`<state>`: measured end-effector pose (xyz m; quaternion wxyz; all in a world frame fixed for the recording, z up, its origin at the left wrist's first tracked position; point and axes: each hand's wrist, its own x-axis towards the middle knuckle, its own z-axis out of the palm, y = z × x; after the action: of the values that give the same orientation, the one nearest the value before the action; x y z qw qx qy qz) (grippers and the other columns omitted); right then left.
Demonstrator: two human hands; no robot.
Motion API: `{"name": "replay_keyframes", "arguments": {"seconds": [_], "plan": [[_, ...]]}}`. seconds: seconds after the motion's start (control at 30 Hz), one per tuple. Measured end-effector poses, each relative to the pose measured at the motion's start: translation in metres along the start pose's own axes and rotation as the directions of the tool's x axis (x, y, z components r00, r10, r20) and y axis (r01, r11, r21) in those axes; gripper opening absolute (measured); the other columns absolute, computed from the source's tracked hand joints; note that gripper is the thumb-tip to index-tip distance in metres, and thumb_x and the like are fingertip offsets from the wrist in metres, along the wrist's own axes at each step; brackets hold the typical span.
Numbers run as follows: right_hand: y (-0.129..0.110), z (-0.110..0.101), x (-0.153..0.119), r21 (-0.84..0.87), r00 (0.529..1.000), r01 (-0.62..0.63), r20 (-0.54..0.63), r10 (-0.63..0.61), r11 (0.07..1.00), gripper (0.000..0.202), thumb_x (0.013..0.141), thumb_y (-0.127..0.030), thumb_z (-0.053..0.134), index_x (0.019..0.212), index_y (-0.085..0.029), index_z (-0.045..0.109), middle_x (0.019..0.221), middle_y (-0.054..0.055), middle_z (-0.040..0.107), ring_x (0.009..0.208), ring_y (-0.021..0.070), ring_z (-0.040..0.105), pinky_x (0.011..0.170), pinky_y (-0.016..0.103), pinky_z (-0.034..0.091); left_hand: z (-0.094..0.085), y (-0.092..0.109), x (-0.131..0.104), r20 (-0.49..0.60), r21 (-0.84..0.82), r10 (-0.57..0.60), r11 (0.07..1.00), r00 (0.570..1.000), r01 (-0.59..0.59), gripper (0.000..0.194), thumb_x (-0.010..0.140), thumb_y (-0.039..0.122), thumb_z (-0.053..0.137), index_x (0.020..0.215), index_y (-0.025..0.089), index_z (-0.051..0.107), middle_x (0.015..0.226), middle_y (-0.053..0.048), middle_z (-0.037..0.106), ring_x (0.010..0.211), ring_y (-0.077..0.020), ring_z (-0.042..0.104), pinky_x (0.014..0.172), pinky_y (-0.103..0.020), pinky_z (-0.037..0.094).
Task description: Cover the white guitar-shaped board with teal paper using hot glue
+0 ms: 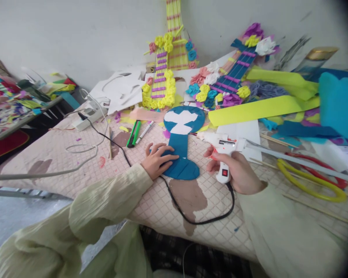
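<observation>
We rest our left hand (161,159) on the blue cutout (178,143), its fingers spread and loose, gripping nothing. The cutout lies flat in the middle of the desk (150,204), its near end toward the front edge; white patches (182,120) cover part of its rounded far end. Our right hand (240,173) is wrapped around the handle of a white glue gun (226,144), whose nozzle points left beside the cutout's narrow neck; we cannot tell whether it touches. The black cord (188,221) loops near the front edge and runs past our left wrist toward the power strip (88,117) on the desk's left part. A green cutter (133,134) and a white pen (144,132) lie left of the cutout. Toward the desk's far edge we see a yellow flower-trimmed instrument shape (160,83) and a blue one (239,71).
</observation>
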<state>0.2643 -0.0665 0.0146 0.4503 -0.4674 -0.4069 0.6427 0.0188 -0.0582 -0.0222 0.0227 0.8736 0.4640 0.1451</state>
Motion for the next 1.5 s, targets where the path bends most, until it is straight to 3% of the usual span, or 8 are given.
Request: {"name": "replay_keyframes", "arguments": {"seconds": [0.1, 0.23, 0.53, 0.83, 0.97, 1.23, 1.33, 1.5], "plan": [[0.0, 0.001, 0.0, 0.007, 1.0, -0.002, -0.002, 0.002, 1.0, 0.025, 0.064, -0.031, 0.065, 0.083, -0.016, 0.058, 0.078, 0.001, 0.06, 0.047, 0.0097, 0.055, 0.042, 0.022, 0.042, -0.005, -0.004, 0.003, 0.059, -0.049, -0.016, 0.999, 0.998, 0.019, 0.035, 0.088, 0.024, 0.034, 0.108, 0.035, 0.061, 0.122, -0.001, 0.053, 0.117, -0.0243, 0.036, 0.1, -0.05, 0.011], [-0.001, 0.002, 0.0, -0.001, 1.0, -0.001, -0.009, 0.001, 1.0, 0.024, 0.064, -0.031, 0.065, 0.082, -0.016, 0.058, 0.076, 0.001, 0.06, 0.048, 0.0098, 0.054, 0.042, 0.022, 0.041, -0.012, -0.013, 0.009, 0.127, -0.082, 0.057, 0.996, 0.99, -0.047, 0.036, 0.086, 0.021, 0.036, 0.108, 0.036, 0.061, 0.121, -0.001, 0.052, 0.119, -0.024, 0.033, 0.101, -0.049, 0.013], [0.0, 0.001, 0.0, 0.014, 1.0, 0.014, 0.008, -0.015, 1.0, 0.025, 0.064, -0.031, 0.065, 0.082, -0.015, 0.057, 0.075, 0.001, 0.059, 0.046, 0.0095, 0.053, 0.037, 0.021, 0.037, -0.014, -0.017, 0.008, 0.197, -0.048, 0.15, 0.989, 0.969, -0.143, 0.037, 0.085, 0.041, 0.041, 0.119, 0.032, 0.054, 0.127, -0.006, 0.046, 0.119, -0.0272, 0.033, 0.101, -0.051, 0.014], [0.0, 0.002, 0.0, 0.016, 1.0, 0.018, 0.017, -0.019, 1.0, 0.026, 0.064, -0.031, 0.065, 0.082, -0.014, 0.057, 0.075, 0.002, 0.059, 0.045, 0.0092, 0.052, 0.037, 0.021, 0.036, -0.012, -0.02, 0.005, 0.15, -0.099, 0.168, 0.983, 0.974, -0.154, 0.038, 0.09, 0.035, 0.029, 0.119, 0.033, 0.054, 0.126, -0.005, 0.046, 0.119, -0.0257, 0.034, 0.102, -0.049, 0.012], [0.001, 0.001, 0.0, 0.016, 0.999, 0.031, 0.018, -0.031, 0.999, 0.025, 0.064, -0.03, 0.065, 0.082, -0.015, 0.057, 0.075, 0.001, 0.058, 0.045, 0.0087, 0.052, 0.037, 0.021, 0.036, -0.011, -0.024, 0.005, 0.146, -0.114, 0.21, 0.974, 0.967, -0.195, 0.039, 0.087, 0.042, 0.035, 0.12, 0.031, 0.053, 0.127, -0.006, 0.045, 0.12, -0.0276, 0.034, 0.103, -0.05, 0.01], [0.002, 0.0, 0.001, 0.006, 0.999, 0.028, 0.029, -0.028, 1.0, 0.022, 0.066, -0.03, 0.064, 0.081, -0.015, 0.058, 0.075, 0.001, 0.058, 0.044, 0.0075, 0.051, 0.037, 0.02, 0.036, -0.013, -0.016, 0.004, 0.123, -0.029, 0.185, 0.983, 0.975, -0.182, 0.039, 0.084, 0.04, 0.038, 0.121, 0.031, 0.049, 0.126, -0.005, 0.048, 0.122, -0.0296, 0.03, 0.103, -0.053, 0.003], [0.003, 0.0, 0.002, 0.012, 0.999, 0.02, 0.032, -0.021, 1.0, 0.022, 0.067, -0.03, 0.064, 0.082, -0.015, 0.058, 0.076, 0.001, 0.059, 0.045, 0.0074, 0.051, 0.037, 0.019, 0.036, -0.017, -0.013, 0.004, 0.11, -0.058, 0.144, 0.989, 0.983, -0.139, 0.036, 0.082, 0.039, 0.043, 0.115, 0.026, 0.049, 0.123, -0.005, 0.052, 0.122, -0.0292, 0.031, 0.102, -0.053, 0.004], [0.004, -0.001, 0.002, -0.011, 0.999, 0.032, 0.036, -0.031, 0.999, 0.021, 0.068, -0.029, 0.063, 0.082, -0.014, 0.058, 0.073, 0.001, 0.06, 0.045, 0.0074, 0.05, 0.036, 0.019, 0.035, -0.014, -0.009, 0.003, 0.129, -0.098, 0.091, 0.992, 0.987, -0.079, 0.019, 0.083, 0.037, 0.042, 0.089, 0.021, 0.049, 0.126, -0.006, 0.05, 0.121, -0.0274, 0.032, 0.095, -0.048, 0.019]]}}
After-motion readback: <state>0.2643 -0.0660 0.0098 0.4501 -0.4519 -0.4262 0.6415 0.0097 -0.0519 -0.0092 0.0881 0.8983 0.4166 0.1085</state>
